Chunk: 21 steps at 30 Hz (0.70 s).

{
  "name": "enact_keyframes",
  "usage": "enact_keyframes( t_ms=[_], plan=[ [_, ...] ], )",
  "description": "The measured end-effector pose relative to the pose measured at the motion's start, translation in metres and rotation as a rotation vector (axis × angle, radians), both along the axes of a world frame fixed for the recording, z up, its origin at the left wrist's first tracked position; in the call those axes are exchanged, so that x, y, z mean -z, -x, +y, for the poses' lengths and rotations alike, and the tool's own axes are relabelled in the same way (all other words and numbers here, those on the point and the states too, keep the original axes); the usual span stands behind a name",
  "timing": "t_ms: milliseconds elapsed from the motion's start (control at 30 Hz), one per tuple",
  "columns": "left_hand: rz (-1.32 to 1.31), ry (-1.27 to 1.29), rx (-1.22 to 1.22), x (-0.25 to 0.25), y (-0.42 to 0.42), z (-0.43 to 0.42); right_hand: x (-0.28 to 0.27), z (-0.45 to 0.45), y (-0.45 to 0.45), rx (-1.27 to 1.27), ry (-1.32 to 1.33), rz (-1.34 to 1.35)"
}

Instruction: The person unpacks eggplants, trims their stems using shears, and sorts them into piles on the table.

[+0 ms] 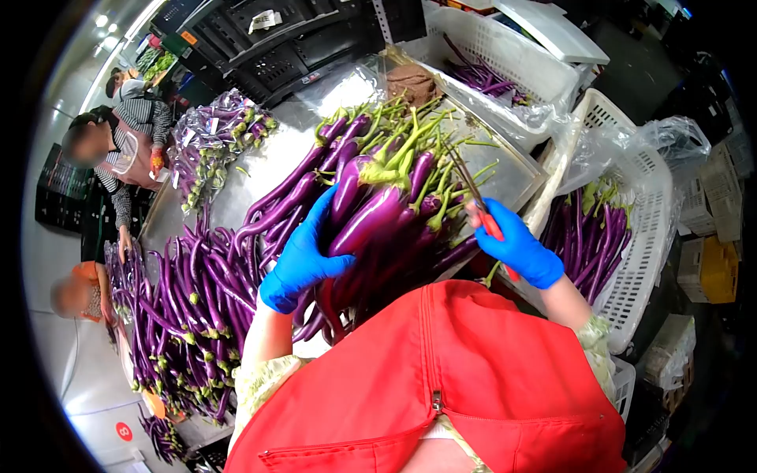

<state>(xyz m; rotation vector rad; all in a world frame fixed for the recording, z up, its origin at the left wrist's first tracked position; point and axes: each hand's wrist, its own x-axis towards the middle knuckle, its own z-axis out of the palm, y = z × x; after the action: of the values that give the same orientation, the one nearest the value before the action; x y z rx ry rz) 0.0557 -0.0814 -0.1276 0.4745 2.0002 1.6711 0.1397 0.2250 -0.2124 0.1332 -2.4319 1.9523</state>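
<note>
My left hand, in a blue glove, is closed around the near side of several long purple eggplants with green stems. In my right hand, also gloved in blue, are red-handled scissors, their blades pointing up and left over the stems. The eggplants in front of me lie in a heap on the metal table, stems toward the upper right. Part of the heap below my left hand is blurred.
A second eggplant pile spreads at the left, with bagged eggplants above it. White crates stand at the right and top right. Black crates stand behind. Co-workers are at the far left, one reaching to the pile.
</note>
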Motion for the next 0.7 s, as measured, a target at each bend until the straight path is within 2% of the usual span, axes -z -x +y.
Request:
enact_keyframes(
  t_ms=[33, 100, 167, 333, 433, 467, 567, 700],
  plan=[
    [0.093, 0.018, -0.008, 0.005, 0.001, -0.006, 0.0, 0.006, -0.005, -0.026, 0.067, -0.064],
    [0.196, 0.054, -0.021, 0.005, -0.002, -0.009, 0.0, 0.014, -0.011, -0.108, 0.001, -0.166],
    [0.2, 0.055, -0.007, 0.01, -0.003, -0.01, 0.0, 0.018, -0.013, -0.193, -0.044, -0.226],
    [0.38, 0.156, 0.065, 0.022, -0.004, -0.011, -0.008, 0.02, -0.002, -0.311, -0.109, -0.25],
    [0.375, 0.155, 0.052, 0.026, -0.01, -0.005, -0.005, 0.016, 0.001, -0.322, -0.195, -0.097],
    [0.555, 0.226, 0.07, 0.03, -0.01, -0.004, -0.007, 0.015, 0.003, -0.323, -0.191, -0.114],
    [0.748, 0.372, 0.04, 0.038, -0.016, 0.001, -0.013, 0.016, 0.005, -0.322, -0.168, -0.173],
    [0.759, 0.459, 0.025, 0.051, -0.024, 0.005, -0.003, 0.025, 0.005, -0.347, -0.17, -0.263]
  ],
)
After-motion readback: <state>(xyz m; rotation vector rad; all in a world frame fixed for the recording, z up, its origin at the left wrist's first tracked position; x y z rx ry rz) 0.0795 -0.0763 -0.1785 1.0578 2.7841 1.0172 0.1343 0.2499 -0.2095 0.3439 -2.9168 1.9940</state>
